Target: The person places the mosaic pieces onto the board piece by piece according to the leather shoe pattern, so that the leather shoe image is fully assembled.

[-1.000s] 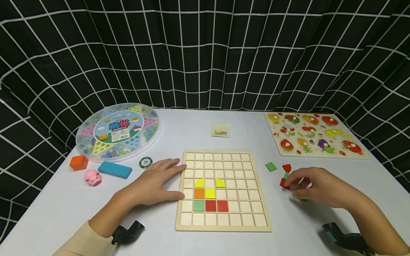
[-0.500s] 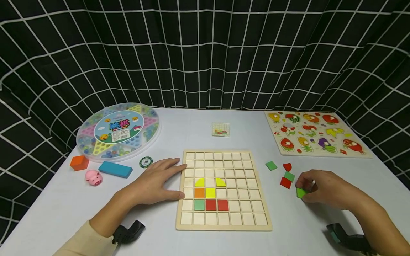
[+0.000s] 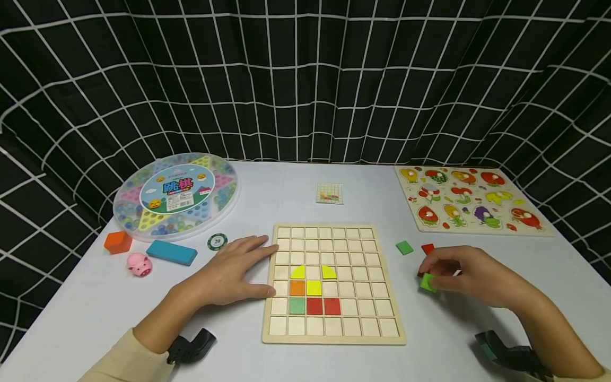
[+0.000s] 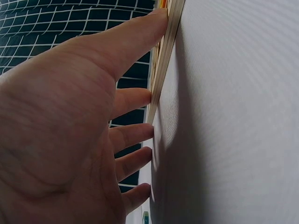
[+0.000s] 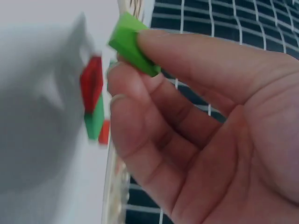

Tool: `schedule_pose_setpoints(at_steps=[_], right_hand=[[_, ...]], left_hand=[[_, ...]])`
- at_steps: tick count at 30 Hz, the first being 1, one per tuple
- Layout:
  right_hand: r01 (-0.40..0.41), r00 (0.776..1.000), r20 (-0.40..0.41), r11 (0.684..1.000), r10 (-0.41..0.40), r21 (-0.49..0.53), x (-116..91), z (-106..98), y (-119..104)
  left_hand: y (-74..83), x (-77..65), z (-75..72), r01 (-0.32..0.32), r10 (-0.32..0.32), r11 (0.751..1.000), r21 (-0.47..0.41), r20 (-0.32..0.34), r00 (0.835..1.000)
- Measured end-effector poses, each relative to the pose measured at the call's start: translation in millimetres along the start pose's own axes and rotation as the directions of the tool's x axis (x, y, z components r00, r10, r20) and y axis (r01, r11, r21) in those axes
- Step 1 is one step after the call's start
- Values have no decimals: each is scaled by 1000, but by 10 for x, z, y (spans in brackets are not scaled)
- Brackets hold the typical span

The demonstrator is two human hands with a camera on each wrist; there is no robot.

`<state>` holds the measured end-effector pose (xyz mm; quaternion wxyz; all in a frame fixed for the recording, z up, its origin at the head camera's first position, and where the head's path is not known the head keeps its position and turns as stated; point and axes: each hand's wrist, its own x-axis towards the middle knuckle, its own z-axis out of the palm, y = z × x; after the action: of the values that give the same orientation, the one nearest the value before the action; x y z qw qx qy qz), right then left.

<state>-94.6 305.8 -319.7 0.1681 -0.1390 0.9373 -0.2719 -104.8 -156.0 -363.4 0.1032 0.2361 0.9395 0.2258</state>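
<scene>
Right hand (image 3: 470, 273): thumb and fingertips pinched a light green tile; the other fingers were curled in below it.
Light green tile (image 3: 427, 283): a flat, smooth square with crisp edges, held tilted, right of the board and partly covered by the thumb.
Loose tiles: a red square (image 5: 91, 84) and a darker green tile (image 5: 95, 120) were blurred in the right wrist view and almost wholly behind the hand from above; a red piece (image 3: 427, 248) showed only in part; another green tile (image 3: 404, 248) lay in full sight.
Left hand (image 3: 231, 273): fingers spread, thumb and forefinger touching the left edge of the board.
Board (image 3: 334, 339): pale wood, gridded with raised strips, bearing yellow quarter-rounds and coloured squares; the left wrist view caught only its striped side.
Pattern card (image 3: 329, 193): beyond the board, too small to read exactly.
Round box (image 3: 176, 196): clear plastic, its marbles hard to tell apart.
Backdrop (image 3: 305, 79): creased black cloth with white lines, cut off at the top.
</scene>
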Motion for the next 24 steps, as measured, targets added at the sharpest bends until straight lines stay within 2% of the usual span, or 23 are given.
schedule_pose_setpoints(at_steps=[6, 13, 19, 24], right_hand=[[84, 996, 31, 990, -88, 112, 35, 103, -294], [164, 974, 109, 953, -197, 253, 179, 263, -590], [218, 954, 150, 942, -261, 256, 315, 419, -786], [267, 939, 153, 932, -309, 244, 376, 512, -887]], left_hand=[[5, 2, -9, 2, -2, 1000, 0, 4, 1000], [5, 3, -6, 1, -1, 1000, -1, 5, 1000], [6, 10, 4, -6, 6, 1000, -3, 9, 1000], [8, 6, 0, -3, 3, 1000, 2, 9, 1000]])
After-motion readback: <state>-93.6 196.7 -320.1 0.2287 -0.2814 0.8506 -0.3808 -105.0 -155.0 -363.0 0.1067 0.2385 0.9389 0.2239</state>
